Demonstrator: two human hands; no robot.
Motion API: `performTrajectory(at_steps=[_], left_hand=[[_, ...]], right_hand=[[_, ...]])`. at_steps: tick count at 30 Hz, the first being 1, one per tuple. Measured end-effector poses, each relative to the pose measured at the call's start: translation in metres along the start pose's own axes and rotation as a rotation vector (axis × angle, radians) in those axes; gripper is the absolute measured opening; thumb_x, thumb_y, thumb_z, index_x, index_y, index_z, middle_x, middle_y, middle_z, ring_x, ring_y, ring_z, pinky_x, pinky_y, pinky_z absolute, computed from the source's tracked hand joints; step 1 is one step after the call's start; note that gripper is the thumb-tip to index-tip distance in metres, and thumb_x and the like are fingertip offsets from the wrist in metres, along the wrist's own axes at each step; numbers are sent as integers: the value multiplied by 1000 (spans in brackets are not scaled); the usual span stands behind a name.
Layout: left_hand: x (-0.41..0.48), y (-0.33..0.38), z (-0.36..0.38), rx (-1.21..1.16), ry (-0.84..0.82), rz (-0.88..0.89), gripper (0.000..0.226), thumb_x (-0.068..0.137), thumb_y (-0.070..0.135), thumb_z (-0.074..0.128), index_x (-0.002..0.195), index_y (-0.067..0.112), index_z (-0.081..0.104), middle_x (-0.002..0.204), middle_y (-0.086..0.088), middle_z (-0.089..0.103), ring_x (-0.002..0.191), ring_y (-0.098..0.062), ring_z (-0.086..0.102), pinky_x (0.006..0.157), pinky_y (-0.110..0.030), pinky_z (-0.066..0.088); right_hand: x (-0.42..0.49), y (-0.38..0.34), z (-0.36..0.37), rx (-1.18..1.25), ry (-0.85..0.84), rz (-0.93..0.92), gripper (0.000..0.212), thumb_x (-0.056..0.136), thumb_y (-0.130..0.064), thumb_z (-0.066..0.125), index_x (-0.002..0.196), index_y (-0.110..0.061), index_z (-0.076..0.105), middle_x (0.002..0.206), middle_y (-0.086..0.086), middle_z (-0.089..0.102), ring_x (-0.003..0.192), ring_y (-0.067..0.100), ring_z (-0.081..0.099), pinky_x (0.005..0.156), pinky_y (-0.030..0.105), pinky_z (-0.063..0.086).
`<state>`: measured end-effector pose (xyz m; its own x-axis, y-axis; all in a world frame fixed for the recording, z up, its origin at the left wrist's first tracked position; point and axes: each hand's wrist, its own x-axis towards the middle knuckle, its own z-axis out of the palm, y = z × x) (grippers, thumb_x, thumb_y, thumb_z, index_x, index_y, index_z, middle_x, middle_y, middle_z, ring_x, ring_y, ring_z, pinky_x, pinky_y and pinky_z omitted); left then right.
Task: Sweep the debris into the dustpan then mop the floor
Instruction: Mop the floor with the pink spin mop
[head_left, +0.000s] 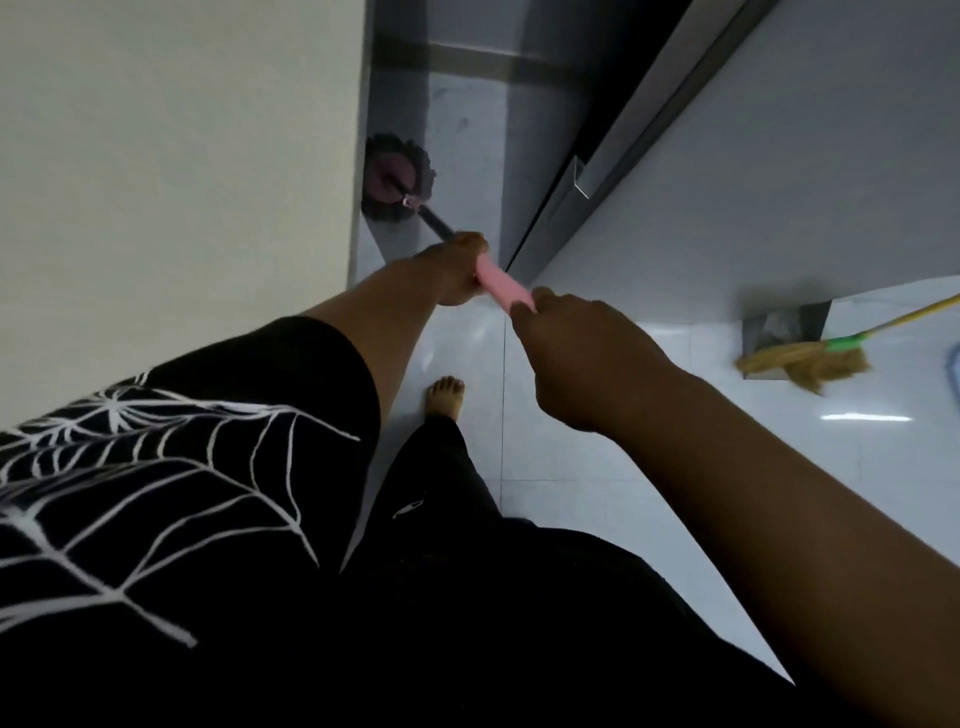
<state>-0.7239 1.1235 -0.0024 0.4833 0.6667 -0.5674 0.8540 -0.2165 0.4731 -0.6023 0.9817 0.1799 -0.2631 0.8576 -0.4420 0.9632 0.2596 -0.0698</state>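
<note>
Head view looks down on a person who stands barefoot on a glossy white tiled floor (571, 457) and holds a mop with both hands. The left hand (457, 267) is closed around the mop handle (504, 291) at the far end of its pink sleeve, where the dark metal shaft begins. The right hand (582, 353) is closed around the near end of the same pink sleeve, so both grips are shut on the handle, close to each other. From the hands the shaft goes toward 11 o'clock to the round mop head (397, 176), dark and fringed with a pinkish centre, which lies on the floor touching the foot of a pale wall (171, 156). At 3 o'clock from the hands a broom (810, 361) with straw bristles, a green collar and a yellow stick lies on the floor, its bristles partly over a grey dustpan (779, 325) that stands against a white door (779, 156). One bare foot (445, 397) shows at 6 o'clock below the hands. A black sleeve (182, 467) with a white web pattern covers the left upper arm.
</note>
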Motion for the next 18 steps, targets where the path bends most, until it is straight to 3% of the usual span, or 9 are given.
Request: performTrajectory(at_steps=[6,12,18], left_hand=[[6,4,6,-31,-19,-52,57,91,22,64,138,7,35,143,-17,43,126,-33,49,106,-43,40],[-36,44,70,-57,-20,20,61,88,23,68,138,8,36,146,-15,40,123,-32,52,104,-44,43],[-72,99,128,-25,-47,105,54,87,32,68,131,12,43,137,-10,46,108,-29,58,92,-36,47]], right_hand=[[-2,7,10,-2,-24,3,46,88,-7,59,132,-1,48,105,14,55,64,18,43,57,29,34],[-84,13,31,0,-66,15,42,87,-4,51,129,-3,48,104,12,53,56,16,35,46,25,20],[-175,31,50,3,-98,44,50,88,-7,52,137,-8,42,117,12,54,64,21,45,57,29,36]])
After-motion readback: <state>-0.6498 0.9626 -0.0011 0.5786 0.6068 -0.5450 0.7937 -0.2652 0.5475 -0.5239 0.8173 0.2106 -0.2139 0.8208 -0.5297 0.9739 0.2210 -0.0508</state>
